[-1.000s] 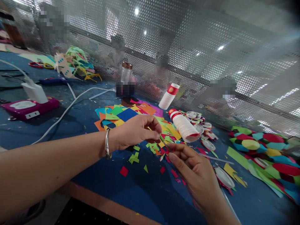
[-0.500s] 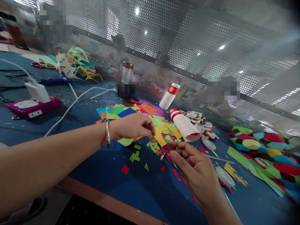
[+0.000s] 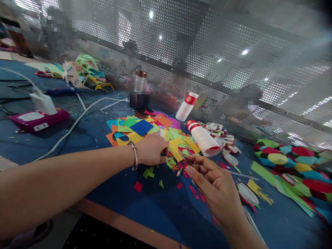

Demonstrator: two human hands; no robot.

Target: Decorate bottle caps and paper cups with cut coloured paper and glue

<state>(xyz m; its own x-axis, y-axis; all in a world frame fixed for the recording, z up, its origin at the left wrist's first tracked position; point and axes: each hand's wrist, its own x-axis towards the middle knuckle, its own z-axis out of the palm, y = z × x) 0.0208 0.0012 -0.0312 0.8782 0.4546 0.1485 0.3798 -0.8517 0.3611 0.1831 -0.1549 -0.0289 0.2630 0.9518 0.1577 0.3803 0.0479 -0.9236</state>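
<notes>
My left hand (image 3: 153, 148), a bracelet (image 3: 135, 155) on its wrist, reaches down into the pile of cut coloured paper. Its fingers are bent together at the small green scraps (image 3: 171, 161); anything between them is hidden. In my right hand (image 3: 214, 183) is a pair of thin metal tweezers (image 3: 183, 157), gripped between thumb and fingers with the tips toward the pile. A yellow paper piece (image 3: 176, 148) lies just beyond the tips. Farther left in the pile is a blue paper square (image 3: 141, 127).
A stack of paper cups (image 3: 204, 138) lies on its side behind my right hand; another cup stack (image 3: 186, 107) leans farther back. Coloured paper work (image 3: 290, 159) sits at right. A white cable (image 3: 75, 121) and purple power strip (image 3: 38, 119) are at left. Perforated metal (image 3: 207, 55) borders the table.
My left hand has moved lower and slightly left, down to the scraps, uncovering more of the blue square. My right hand with the tweezers has barely moved.
</notes>
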